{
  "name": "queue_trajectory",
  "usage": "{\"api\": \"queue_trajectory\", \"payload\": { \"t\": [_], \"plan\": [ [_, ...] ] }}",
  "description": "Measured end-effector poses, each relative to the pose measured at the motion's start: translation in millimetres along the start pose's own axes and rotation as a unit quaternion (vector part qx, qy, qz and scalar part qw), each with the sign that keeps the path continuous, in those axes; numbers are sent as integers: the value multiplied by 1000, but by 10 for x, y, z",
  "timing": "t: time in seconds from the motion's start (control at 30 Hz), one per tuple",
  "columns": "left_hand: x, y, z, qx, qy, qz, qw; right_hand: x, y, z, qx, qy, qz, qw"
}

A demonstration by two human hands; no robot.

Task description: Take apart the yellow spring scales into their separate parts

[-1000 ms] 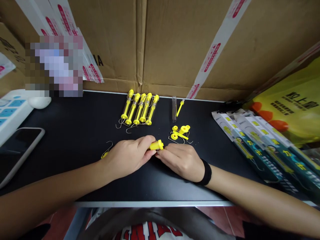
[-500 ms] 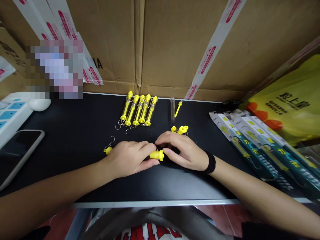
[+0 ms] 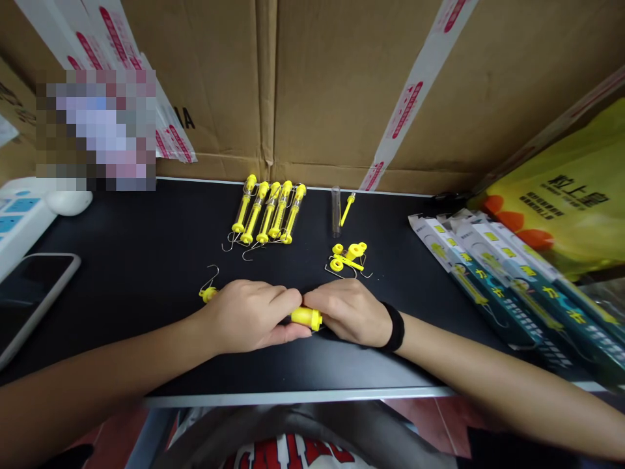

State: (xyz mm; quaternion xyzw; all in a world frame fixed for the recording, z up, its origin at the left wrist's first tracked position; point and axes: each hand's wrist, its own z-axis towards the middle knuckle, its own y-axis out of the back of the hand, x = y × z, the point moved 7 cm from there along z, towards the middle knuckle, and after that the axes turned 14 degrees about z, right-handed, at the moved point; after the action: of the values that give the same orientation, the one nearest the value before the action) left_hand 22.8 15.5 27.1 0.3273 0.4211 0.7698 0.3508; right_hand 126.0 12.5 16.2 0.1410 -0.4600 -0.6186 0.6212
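Left fingers (image 3: 286, 305) wrapped firmly around a yellow-ended tube (image 3: 303, 318), its capped end poking out toward my right, near the front of the black surface (image 3: 146, 260). In come my right fingers (image 3: 326, 301), bent close beside that cap; whether they're pinching anything, I can't tell. Just beyond, loose yellow parts (image 3: 349, 262); farther left, five hooked scales (image 3: 269, 212) lie side by side!

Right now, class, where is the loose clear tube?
In the head view, the clear tube lies on the table, just right of centre, between the five scales and the yellow rod, beyond the right hand.
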Motion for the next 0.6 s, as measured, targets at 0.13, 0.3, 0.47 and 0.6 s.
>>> {"api": "queue_trajectory", "payload": {
  "t": [0.13,0.3,0.47,0.6],
  "plan": [
    [-8,1,-26,-13,0,7,1000,-15,-16,-20,-4,-47,36,998],
    [18,-54,-39,19,16,8,1000,-83,-32,-37,9,-117,61,991],
    [13,-66,-36,36,13,24,999,-118,-52,-40,19,-152,79,985],
    [8,-79,-50,41,8,38,998,-132,-61,-42,17,-164,88,982]
  ]
}}
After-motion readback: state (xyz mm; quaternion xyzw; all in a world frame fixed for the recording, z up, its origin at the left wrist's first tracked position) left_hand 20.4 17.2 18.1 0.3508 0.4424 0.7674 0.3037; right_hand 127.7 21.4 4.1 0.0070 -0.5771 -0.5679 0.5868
